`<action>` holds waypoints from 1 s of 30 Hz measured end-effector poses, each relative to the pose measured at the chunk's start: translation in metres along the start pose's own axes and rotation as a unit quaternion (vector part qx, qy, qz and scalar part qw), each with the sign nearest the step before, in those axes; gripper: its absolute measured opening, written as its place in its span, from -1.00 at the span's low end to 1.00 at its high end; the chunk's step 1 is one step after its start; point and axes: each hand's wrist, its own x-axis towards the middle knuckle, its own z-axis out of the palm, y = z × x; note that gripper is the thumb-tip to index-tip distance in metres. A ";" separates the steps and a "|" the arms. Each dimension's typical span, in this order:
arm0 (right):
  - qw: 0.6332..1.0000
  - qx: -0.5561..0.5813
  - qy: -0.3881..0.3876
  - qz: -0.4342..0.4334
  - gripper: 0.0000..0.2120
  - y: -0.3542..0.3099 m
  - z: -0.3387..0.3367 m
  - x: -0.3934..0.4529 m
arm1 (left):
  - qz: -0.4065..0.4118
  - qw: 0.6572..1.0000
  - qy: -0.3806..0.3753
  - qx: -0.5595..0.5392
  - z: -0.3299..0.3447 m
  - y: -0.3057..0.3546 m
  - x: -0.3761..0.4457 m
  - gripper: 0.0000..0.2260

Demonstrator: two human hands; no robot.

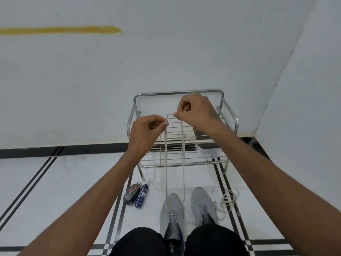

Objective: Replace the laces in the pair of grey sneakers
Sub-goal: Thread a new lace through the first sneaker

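Note:
Two grey sneakers stand on the floor between my knees. The left sneaker (172,211) has a pale lace (166,163) threaded through its lowest eyelets, and both ends run straight up. My left hand (145,133) pinches one end of that lace. My right hand (195,111) pinches the other end (183,163), slightly higher. The right sneaker (201,204) has bare eyelets. A loose white lace (228,199) lies coiled on the floor just right of it.
A chrome wire shoe rack (228,111) stands against the white wall behind my hands. Two small bottles (137,194) lie on the tiled floor left of the sneakers. My black-clad knees (140,242) fill the bottom edge.

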 end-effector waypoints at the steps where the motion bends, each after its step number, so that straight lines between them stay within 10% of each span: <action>1: 0.999 0.040 0.001 0.006 -0.87 -0.001 0.000 0.000 | 0.001 1.000 0.003 -0.001 0.001 0.001 0.000 -0.97; 18: 0.990 0.139 -0.031 0.016 -0.91 -0.004 0.024 -0.008 | 0.004 1.000 0.029 0.001 -0.004 0.018 0.009 -0.91; 30: 0.975 0.065 -0.191 0.091 -0.87 0.069 0.096 -0.065 | -0.106 0.994 -0.026 -0.007 0.003 -0.060 -0.028 -0.89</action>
